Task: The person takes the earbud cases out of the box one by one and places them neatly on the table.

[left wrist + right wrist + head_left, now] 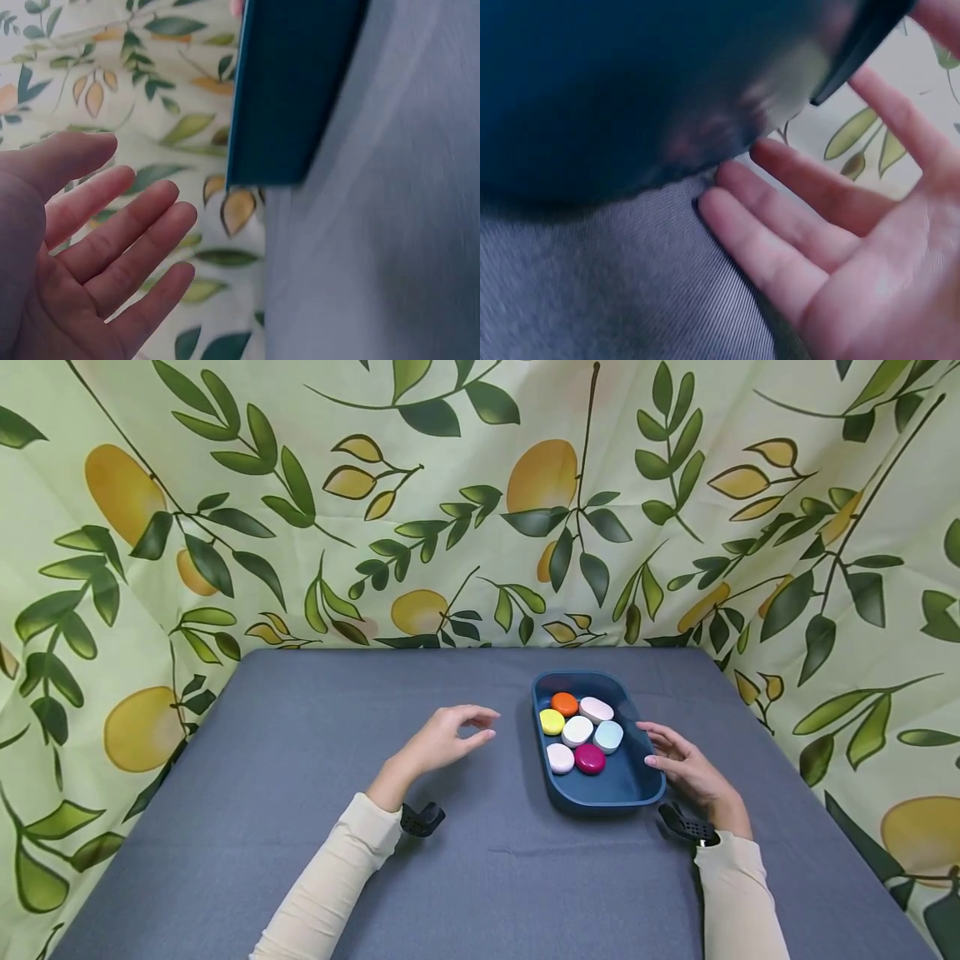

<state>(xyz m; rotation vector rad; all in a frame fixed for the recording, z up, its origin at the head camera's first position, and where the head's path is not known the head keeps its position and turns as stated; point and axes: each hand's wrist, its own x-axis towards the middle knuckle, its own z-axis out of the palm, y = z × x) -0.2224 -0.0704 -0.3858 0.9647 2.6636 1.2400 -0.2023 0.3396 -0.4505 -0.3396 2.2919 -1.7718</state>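
A dark blue rectangular tub point(600, 793) with rounded corners stands on the table, right of centre. Inside lie several smooth, rounded pebble-like pieces, among them an orange one point(564, 703), a yellow one point(552, 722), a light blue one point(608, 737) and a magenta one point(590, 759). My right hand point(690, 768) is at the tub's right side, thumb and index fingertips right at the rim. In the right wrist view its fingers point(780, 217) stretch out beside the outer wall. My left hand point(450, 739) hovers left of the tub, holding nothing, fingers relaxed and apart from it.
A grey-blue cloth covers the table point(300, 760). Behind it and along both sides hangs a curtain point(450, 527) printed with leaves and orange fruit. Each wrist carries a black strap mount, such as the left wristband point(422, 819).
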